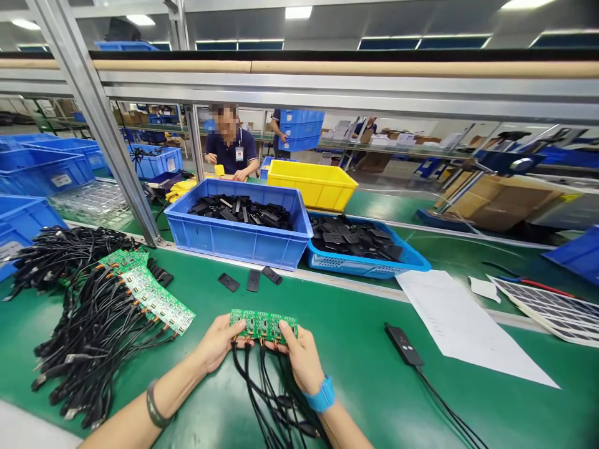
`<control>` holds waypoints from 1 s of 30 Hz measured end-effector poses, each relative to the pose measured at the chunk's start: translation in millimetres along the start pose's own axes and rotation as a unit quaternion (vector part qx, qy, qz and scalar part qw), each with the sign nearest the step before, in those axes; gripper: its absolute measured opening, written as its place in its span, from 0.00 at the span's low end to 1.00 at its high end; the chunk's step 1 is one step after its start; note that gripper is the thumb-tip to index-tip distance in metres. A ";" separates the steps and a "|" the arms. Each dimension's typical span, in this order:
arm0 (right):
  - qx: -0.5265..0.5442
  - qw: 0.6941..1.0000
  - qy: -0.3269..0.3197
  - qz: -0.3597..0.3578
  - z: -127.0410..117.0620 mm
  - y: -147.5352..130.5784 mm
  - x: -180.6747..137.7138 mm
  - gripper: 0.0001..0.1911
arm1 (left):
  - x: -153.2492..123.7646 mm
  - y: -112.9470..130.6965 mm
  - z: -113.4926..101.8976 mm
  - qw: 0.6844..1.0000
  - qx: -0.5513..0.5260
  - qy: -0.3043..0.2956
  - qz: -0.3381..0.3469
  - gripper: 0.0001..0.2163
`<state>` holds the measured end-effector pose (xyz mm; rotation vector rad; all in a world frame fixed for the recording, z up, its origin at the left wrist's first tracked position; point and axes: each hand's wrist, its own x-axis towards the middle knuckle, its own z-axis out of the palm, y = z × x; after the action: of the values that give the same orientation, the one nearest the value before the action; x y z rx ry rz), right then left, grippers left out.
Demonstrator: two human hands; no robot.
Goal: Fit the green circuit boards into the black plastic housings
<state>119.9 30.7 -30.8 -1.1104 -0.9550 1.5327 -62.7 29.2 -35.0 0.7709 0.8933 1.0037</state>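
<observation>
A green circuit board panel [262, 324] with black cables trailing from its lower edge is held level above the green table. My left hand [219, 340] grips its left end, thumb on top and fingers underneath. At the right end my right hand [302, 355] pinches it the same way. The black cables [264, 386] hang down between my forearms. To the left lies a row of similar circuit boards [156, 296] with a large bundle of black cables [88, 349]. Several small black plastic covers [253, 280] lie just beyond the panel.
A blue bin [234, 242] of black plastic parts stands ahead, beside a shallow blue basket [365, 267] and a yellow bin [311, 187]. A black cabled device [403, 345] and white paper [472, 337] lie right. A metal post [107, 137] rises left; a co-worker [231, 146] sits opposite.
</observation>
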 end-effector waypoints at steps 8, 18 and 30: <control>-0.015 1.000 0.017 -0.010 -8.4 5.3 8.2 0.22 | -2.5 2.6 10.3 0.999 0.032 0.011 0.027 0.18; -0.073 0.990 0.101 -0.065 -9.3 11.8 13.8 0.15 | -5.7 -10.5 28.1 0.986 0.106 0.072 0.106 0.18; -0.025 1.000 -0.009 -0.017 2.7 10.7 7.8 0.15 | 1.7 -6.0 15.9 0.998 0.057 -0.003 0.028 0.17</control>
<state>113.7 35.9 -41.7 -1.1112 -1.0238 1.5018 -45.9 26.6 -33.8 0.8978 0.9345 1.0060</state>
